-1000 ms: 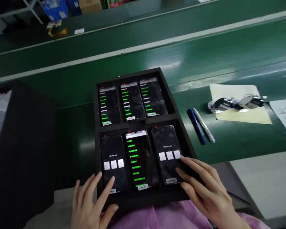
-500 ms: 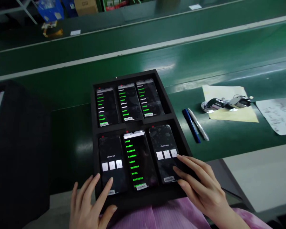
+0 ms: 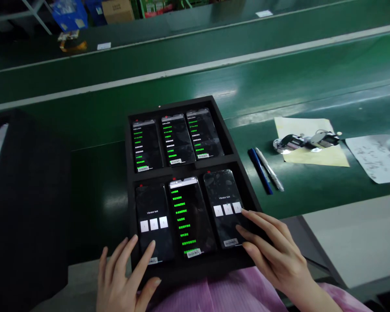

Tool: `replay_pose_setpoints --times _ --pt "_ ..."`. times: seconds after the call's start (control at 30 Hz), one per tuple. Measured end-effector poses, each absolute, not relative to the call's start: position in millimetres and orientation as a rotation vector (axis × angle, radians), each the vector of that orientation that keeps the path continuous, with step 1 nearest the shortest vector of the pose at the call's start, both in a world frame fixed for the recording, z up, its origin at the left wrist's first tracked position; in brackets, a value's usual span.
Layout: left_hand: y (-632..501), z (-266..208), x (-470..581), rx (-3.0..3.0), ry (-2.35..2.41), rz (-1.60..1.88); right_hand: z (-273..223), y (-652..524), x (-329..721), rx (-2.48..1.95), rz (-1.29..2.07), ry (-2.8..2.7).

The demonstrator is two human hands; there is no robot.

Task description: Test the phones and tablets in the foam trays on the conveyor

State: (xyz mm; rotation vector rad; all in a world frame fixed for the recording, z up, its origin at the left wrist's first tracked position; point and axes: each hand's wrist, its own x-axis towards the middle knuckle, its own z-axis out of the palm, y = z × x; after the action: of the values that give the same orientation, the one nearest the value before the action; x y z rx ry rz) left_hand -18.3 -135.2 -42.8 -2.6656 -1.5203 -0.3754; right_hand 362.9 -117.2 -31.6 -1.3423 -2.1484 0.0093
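Note:
A black tray (image 3: 182, 172) holds several smartphones in two rows. My left hand (image 3: 125, 273) is open at the tray's near left corner, its index finger over the lower part of the front left phone (image 3: 152, 201). That phone reads "Vibrator test" above three white squares. On the right, my right hand (image 3: 274, 249) is open with fingers spread, the index fingertip by square 3 of the front right phone (image 3: 222, 184), which shows the same screen. Between them, the front middle phone (image 3: 195, 216) displays a list in green text. The back row phones (image 3: 177, 136) show green and white lists.
Right of the tray lie a blue pen (image 3: 260, 171) and a white pen (image 3: 269, 169). Beyond them, shiny metal parts (image 3: 307, 141) rest on yellowish paper (image 3: 331, 158), beside a handwritten sheet (image 3: 377, 158). A large black box (image 3: 29, 195) stands at left; green belts (image 3: 195, 82) run behind.
Both hands keep nearly the same place and pose. The view has shifted very slightly; the phone screens look the same.

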Motion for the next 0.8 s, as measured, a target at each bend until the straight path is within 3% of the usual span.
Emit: replay_pose_setpoints --times 0.27,0.8 --pt "-133.1 -39.1 -18.2 -2.68 -1.5 -0.378 -30.0 -108.8 365.5 -1.508 -0.1 -2.152" --pt "-118.7 -12.4 8.8 -2.671 -1.581 -0.361 -27.2 -109.2 347.8 -1.317 -0.022 -2.141"
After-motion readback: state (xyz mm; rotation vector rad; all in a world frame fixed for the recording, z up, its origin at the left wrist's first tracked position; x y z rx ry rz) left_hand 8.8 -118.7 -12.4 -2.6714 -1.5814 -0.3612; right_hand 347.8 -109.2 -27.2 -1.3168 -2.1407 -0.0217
